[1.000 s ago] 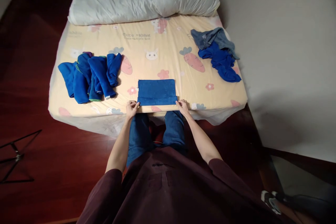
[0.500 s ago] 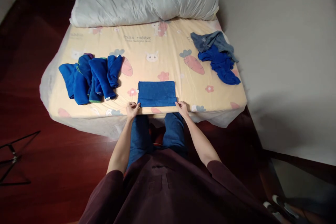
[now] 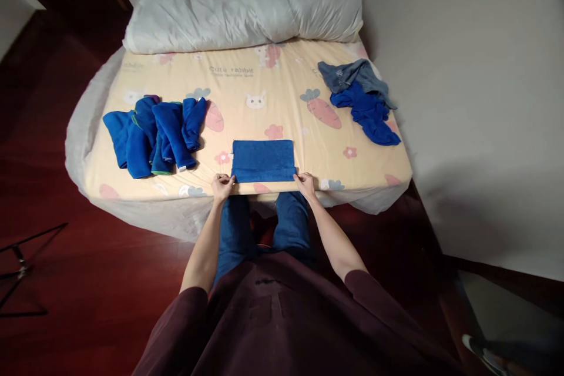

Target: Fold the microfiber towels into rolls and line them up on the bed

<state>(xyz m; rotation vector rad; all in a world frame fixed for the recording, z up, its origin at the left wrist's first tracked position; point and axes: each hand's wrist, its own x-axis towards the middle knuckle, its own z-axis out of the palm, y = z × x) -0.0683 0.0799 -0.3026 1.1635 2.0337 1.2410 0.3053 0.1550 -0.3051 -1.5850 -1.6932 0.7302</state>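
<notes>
A blue towel (image 3: 263, 161), laid flat as a rectangle, lies near the front edge of the bed. A small white tag shows on its left side. My left hand (image 3: 223, 186) pinches the towel's near left corner, and my right hand (image 3: 305, 184) pinches the near right corner. To the left, several rolled or folded blue cloths (image 3: 140, 147) lie side by side, some with green edging. On the right a crumpled blue cloth (image 3: 368, 114) and a grey-blue cloth (image 3: 356, 78) are heaped together.
The bed (image 3: 273, 100) wears a yellow sheet printed with carrots and rabbits. A bulky white quilt (image 3: 247, 0) covers its far end. A grey wall (image 3: 476, 100) rises along the right. Black stand legs (image 3: 22, 270) rest on the red floor (image 3: 110, 294) at left.
Both hands keep their pinch on the towel's near corners. The band along the towel's near edge looks flatter now. The view has shifted slightly.
</notes>
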